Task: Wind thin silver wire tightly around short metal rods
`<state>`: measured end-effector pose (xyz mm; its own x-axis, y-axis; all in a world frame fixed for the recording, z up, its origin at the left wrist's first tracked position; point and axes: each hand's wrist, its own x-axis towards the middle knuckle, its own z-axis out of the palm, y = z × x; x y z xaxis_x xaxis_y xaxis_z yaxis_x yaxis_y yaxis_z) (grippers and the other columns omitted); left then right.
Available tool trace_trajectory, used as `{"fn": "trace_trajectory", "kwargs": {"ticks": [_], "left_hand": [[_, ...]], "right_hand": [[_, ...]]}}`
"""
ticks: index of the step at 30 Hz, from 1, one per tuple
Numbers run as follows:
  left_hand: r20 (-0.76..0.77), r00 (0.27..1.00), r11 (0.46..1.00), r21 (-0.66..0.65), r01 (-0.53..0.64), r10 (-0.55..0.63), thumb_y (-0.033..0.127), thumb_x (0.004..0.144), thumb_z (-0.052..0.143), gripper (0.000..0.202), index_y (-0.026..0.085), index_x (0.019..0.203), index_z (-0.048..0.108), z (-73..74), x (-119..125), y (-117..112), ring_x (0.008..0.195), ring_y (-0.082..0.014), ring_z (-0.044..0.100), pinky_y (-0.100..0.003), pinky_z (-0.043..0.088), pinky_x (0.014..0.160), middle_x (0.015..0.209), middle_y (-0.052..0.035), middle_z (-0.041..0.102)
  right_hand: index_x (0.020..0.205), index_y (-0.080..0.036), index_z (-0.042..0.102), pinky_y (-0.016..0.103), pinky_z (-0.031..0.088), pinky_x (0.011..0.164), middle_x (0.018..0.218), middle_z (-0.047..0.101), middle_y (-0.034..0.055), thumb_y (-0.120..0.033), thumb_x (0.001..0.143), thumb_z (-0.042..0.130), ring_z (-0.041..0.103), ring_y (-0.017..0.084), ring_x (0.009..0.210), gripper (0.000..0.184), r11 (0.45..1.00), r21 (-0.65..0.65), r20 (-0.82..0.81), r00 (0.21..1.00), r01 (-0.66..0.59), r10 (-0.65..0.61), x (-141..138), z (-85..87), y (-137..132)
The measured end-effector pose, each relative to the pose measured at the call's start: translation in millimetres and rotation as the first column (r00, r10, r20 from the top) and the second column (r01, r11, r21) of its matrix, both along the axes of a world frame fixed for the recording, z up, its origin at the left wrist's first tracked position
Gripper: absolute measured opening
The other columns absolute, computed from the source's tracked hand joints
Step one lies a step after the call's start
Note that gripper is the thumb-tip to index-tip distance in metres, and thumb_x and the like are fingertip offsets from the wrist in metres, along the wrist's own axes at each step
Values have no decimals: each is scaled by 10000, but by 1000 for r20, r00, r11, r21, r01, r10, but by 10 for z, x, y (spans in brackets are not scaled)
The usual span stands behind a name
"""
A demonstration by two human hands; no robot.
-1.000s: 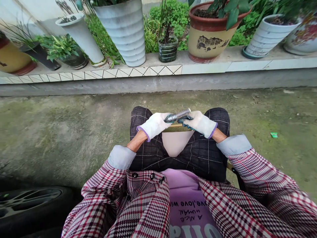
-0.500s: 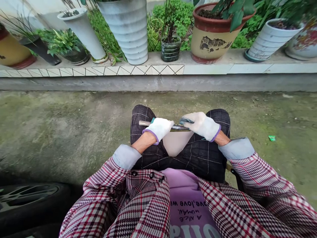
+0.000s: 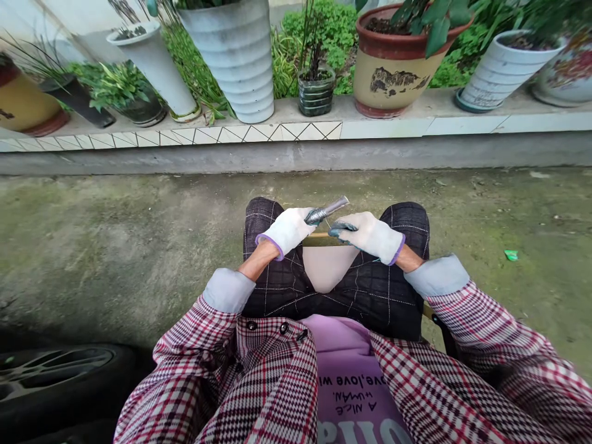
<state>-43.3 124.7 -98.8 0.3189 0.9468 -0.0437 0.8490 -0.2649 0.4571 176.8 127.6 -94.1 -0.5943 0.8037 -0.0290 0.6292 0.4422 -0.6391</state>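
In gloved fingers, my left hand (image 3: 290, 232) is closed round a silvery rod (image 3: 329, 209) whose free end slants up to the right. Part of the rod is wrapped in what looks like thin wire; its lower end is hidden in the glove. From the wrapping a fine strand (image 3: 328, 222) runs down toward my right hand (image 3: 372, 235). That hand, in a white glove with dark grip coating, is pinched closed at the strand's end. The exact grip is too small to make out. Both hands are above my lap, between my knees.
I sit on a seat with a pale front (image 3: 329, 265). A low tiled ledge (image 3: 383, 128) ahead carries several potted plants, including a cream and red pot (image 3: 393, 77). A car wheel (image 3: 60, 376) stands at lower left. A green wrapper (image 3: 511, 254) lies on the concrete.
The rod has swung from nearly level to slanting up right, its end now clear of my right hand. My hands have shifted slightly left, and a thin strand shows between them.
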Motion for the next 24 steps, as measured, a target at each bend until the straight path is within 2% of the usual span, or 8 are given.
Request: {"fn": "trace_trajectory", "kwargs": {"ticks": [3, 5, 7, 11, 14, 17, 21, 24], "left_hand": [[-292, 955, 998, 42, -49, 59, 245, 910, 465, 268, 180, 1051, 683, -53, 17, -12, 785, -225, 669, -288, 456, 688, 865, -98, 710], [-444, 895, 999, 48, -15, 35, 186, 923, 410, 304, 170, 1088, 666, -78, 55, -61, 831, -268, 689, -327, 473, 704, 874, -140, 704], [-517, 855, 998, 14, 62, -46, 141, 913, 397, 313, 158, 1087, 657, -99, 114, -130, 857, -296, 697, -346, 481, 698, 871, -160, 699], [-520, 827, 974, -45, 223, -214, 139, 895, 422, 293, 172, 1041, 674, -116, 216, -230, 820, -306, 699, -357, 483, 674, 820, -144, 693], [-445, 850, 956, -59, 288, -283, 189, 895, 438, 292, 189, 1057, 681, -61, 210, -226, 738, -262, 682, -326, 467, 651, 794, -113, 690], [-223, 927, 953, -107, 284, -301, 258, 880, 477, 261, 196, 1003, 698, 41, 144, -181, 638, -179, 620, -263, 432, 612, 743, -52, 676], [121, 980, 984, -62, 167, -158, 305, 832, 529, 255, 149, 927, 707, 98, 48, -105, 649, -130, 561, -217, 408, 605, 738, -8, 656], [193, 980, 997, -52, 50, -39, 316, 835, 524, 284, 110, 898, 708, 44, 0, -33, 669, -131, 550, -210, 403, 603, 718, -6, 645]], "right_hand": [[825, -194, 712, 242, 384, 608, 737, 684, -3, -295, 864, 536, 559, 125, 641, 207, 996, 12, 68, 994, -84, 83, -58, 58, -95], [870, -199, 725, 247, 403, 636, 810, 714, 12, -278, 858, 544, 594, 140, 687, 198, 993, 20, 104, 988, -119, 117, -67, 75, -118], [898, -203, 734, 258, 427, 678, 871, 731, 29, -279, 860, 543, 625, 161, 741, 210, 993, 53, 131, 987, -103, 95, -45, 70, -92], [901, -212, 748, 277, 464, 775, 940, 745, 47, -299, 872, 528, 662, 192, 839, 238, 994, 108, 144, 990, -10, -6, 64, -25, 74], [916, -202, 754, 284, 477, 810, 971, 752, 47, -306, 863, 526, 672, 204, 883, 257, 997, 68, 88, 995, 38, -44, 145, -138, 202], [904, -174, 749, 276, 495, 747, 919, 753, 45, -314, 830, 539, 672, 196, 811, 264, 998, -53, -22, 999, 34, -35, 178, -205, 254], [860, -146, 731, 258, 471, 580, 733, 718, 42, -312, 792, 549, 620, 164, 615, 255, 972, -205, -84, 987, 115, -134, 135, -186, 204], [839, -163, 723, 251, 460, 588, 709, 706, 26, -352, 837, 534, 608, 148, 604, 267, 978, -181, -68, 991, 105, -119, 67, -142, 129]]}}
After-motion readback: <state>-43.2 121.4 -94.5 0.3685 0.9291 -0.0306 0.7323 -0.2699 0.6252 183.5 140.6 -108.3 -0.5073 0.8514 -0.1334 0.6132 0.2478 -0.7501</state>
